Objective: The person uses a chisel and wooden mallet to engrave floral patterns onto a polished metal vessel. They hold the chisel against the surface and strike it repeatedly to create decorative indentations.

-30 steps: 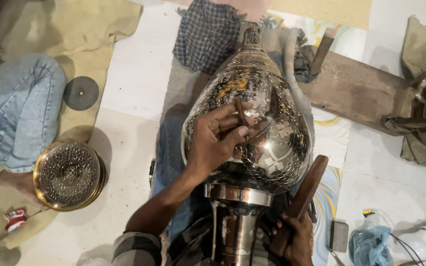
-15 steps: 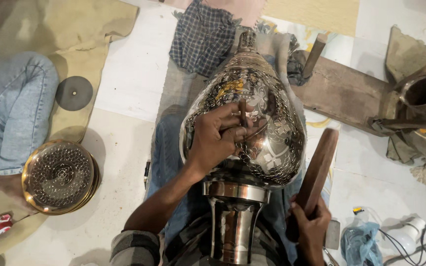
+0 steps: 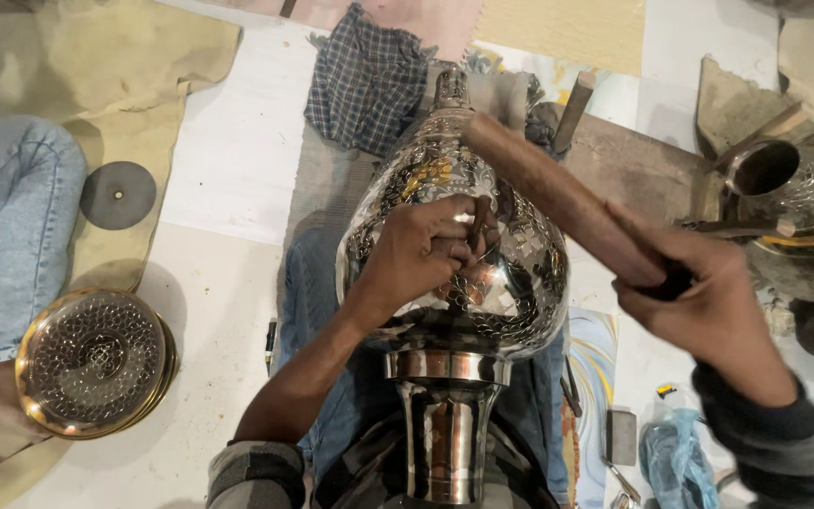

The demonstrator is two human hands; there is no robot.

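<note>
**Hands at work on an engraved metal vessel**

Left hand (image 3: 421, 250) rests curled on the near face of the large silver vessel (image 3: 454, 254), its fingers pinched shut around a small dark tool (image 3: 479, 224) whose tip seems to touch the metal, though the fingers hide the contact point. Right hand (image 3: 708, 306) is raised to the right of the vessel, closed in a full fist on the end of a long wooden stick (image 3: 558, 193), which slants up and left across the vessel's far shoulder.

The vessel lies across the person's lap (denim shows on both sides of it), its narrow neck pointing far and its polished pedestal base (image 3: 447, 415) nearest the camera. A checked cloth (image 3: 369, 80) lies crumpled beyond the neck. At the near left sits a round brass-rimmed patterned dish (image 3: 91, 363), with a flat dark disc (image 3: 118, 195) farther off on tan fabric. Another person's jeans-clad leg (image 3: 11, 236) fills the left edge. Another shiny metal pot (image 3: 803, 188) stands at the far right.
</note>
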